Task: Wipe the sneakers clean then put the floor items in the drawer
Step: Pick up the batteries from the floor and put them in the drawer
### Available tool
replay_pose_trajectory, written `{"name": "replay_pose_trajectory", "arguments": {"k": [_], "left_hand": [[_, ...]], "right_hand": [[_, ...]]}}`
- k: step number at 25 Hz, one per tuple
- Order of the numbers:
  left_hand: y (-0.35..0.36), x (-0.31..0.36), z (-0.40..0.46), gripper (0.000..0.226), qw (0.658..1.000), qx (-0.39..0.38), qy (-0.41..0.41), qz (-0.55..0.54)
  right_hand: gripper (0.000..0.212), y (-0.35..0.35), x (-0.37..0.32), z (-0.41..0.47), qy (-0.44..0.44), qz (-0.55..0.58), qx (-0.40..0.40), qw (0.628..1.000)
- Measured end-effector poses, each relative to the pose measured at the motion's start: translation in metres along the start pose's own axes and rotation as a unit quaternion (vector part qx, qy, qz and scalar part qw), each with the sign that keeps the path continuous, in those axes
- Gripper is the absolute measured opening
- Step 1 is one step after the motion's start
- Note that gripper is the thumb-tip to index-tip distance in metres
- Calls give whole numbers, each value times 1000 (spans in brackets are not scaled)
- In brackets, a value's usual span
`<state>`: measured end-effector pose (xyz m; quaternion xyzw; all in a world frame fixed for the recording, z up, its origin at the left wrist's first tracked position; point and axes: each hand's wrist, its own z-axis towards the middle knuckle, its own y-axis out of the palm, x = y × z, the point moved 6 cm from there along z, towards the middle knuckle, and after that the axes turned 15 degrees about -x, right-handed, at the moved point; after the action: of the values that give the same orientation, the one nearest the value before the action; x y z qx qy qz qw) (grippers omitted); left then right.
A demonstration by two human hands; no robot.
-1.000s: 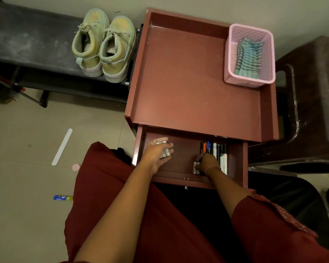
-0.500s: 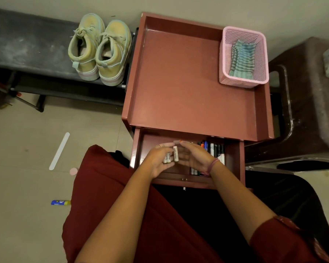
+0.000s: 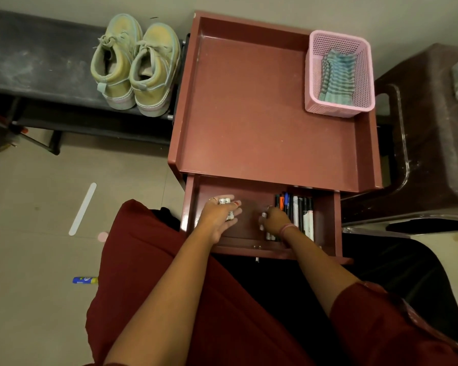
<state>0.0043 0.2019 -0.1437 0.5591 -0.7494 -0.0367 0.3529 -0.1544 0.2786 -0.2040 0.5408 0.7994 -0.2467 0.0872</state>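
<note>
The reddish-brown drawer (image 3: 325, 249) of the small cabinet is pulled open in front of me. My left hand (image 3: 217, 217) is inside its left part and holds several small white batteries (image 3: 224, 201). My right hand (image 3: 274, 220) is in the middle of the drawer, fingers curled round one white battery (image 3: 262, 215), next to a row of pens and markers (image 3: 299, 212). Two pale yellow sneakers (image 3: 135, 64) stand side by side on the dark bench (image 3: 32, 59). On the floor lie a white flat stick (image 3: 82, 208), a pink disc (image 3: 103, 236) and a blue tube (image 3: 85, 280).
A pink mesh basket (image 3: 339, 109) with a striped teal cloth (image 3: 337, 75) sits at the back right of the cabinet top (image 3: 249, 114). A dark brown plastic stool (image 3: 434, 133) stands to the right. My red garment covers my lap.
Half a second ago my hands met in the drawer's middle over a battery. Now they are apart: the right hand has carried the battery right toward the pens, the left has stayed left.
</note>
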Motion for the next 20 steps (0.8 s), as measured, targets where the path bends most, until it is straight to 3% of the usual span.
{"name": "replay_pose_trajectory", "arguments": {"k": [2,4,6,10,15,18,20], "left_hand": [[-2,0,1,17,1000,8,1,1],[-3,-1,3,16,1000,15,-5,-1],[-5,-1,5,14,1000,21,-9,-9],[-5,-2,4,15,1000,19,-12,-9],[-3,1,1,31,1000,14,-13,2],[0,1,0,30,1000,4,-23,17],[5,0,0,31,999,-14,-36,26]], "right_hand": [[30,-2,6,3,27,-66,47,996],[27,1,11,5,53,-46,81,994],[24,8,14,11,60,-36,79,994],[23,14,12,18,61,-143,64,986],[23,7,19,14,68,-164,70,982],[16,-6,10,2,40,-30,64,997],[8,-3,-2,-10,-1,238,9,971]]}}
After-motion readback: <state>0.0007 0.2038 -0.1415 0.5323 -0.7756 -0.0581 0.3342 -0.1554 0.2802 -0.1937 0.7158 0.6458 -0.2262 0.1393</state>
